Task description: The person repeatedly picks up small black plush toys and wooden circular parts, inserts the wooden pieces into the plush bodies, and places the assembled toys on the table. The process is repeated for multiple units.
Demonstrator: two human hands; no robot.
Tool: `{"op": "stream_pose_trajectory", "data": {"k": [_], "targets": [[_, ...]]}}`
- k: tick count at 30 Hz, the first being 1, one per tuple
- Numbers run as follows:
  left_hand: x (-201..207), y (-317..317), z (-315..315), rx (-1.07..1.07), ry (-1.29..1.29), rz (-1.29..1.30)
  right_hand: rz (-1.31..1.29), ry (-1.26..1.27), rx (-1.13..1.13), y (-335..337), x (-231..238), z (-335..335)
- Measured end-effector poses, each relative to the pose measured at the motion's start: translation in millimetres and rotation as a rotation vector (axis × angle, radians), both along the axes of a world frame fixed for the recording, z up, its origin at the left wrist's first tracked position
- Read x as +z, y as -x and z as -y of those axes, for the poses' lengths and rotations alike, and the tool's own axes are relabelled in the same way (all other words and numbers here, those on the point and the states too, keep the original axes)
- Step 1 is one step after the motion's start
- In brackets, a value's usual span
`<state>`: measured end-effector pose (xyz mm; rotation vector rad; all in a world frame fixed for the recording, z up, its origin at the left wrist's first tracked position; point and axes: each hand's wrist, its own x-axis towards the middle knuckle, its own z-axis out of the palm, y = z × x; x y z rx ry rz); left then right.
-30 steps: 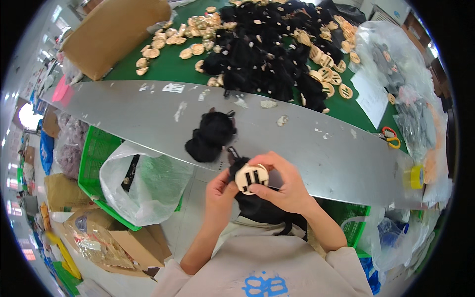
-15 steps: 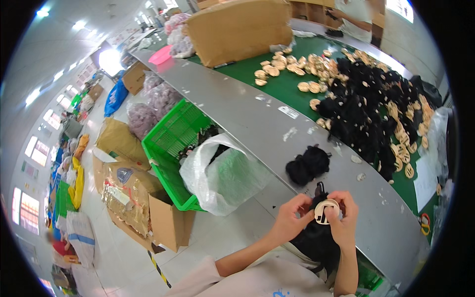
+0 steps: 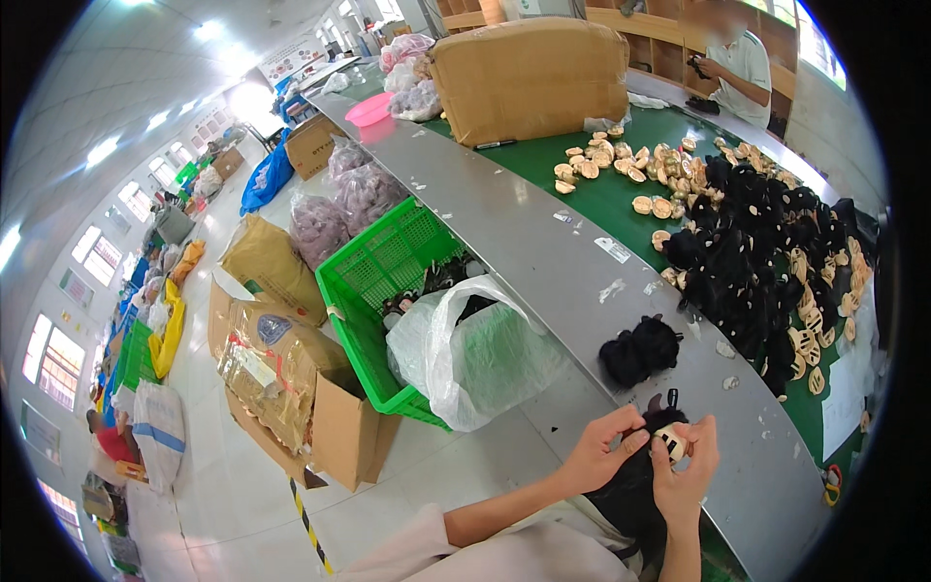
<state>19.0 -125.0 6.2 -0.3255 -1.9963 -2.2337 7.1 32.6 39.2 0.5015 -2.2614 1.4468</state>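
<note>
Over the near table edge, a black plush piece with a small black loop on top is between my hands. A round cream plastic disc with dark slots lies against its front. My right hand is closed on the disc, thumb in front and fingers at its far rim. My left hand pinches at the plush's left side, thumb against forefinger; the exact spot held is hard to see. More black fabric hangs below, partly behind my right hand. Just beyond, another black plush piece rests on the grey tabletop.
Black plush pieces and cream discs are heaped on the green mat. To the left stand a green crate with a plastic bag and an opened carton. Scissors lie at far right. A co-worker stands across the table.
The disc has tilted and now sits lower against the plush, more covered by my right fingers. My left fingers have drawn off the disc's edge. The whole view has shifted.
</note>
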Motion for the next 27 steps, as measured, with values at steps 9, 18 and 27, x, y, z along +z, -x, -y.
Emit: {"op": "stream_pose_trajectory", "data": {"k": [9, 18, 27], "targets": [[4, 9, -14, 0.088, 0.265, -0.237, -0.084, 0.025, -0.205, -4, -33, 3], [-9, 11, -31, 0.081, 0.239, -0.347, -0.272, -0.270, -0.340, 13, -29, 0], [4, 14, -32, 0.056, 0.093, -0.093, 0.456, 0.345, 0.069, -1, -13, -28]]}}
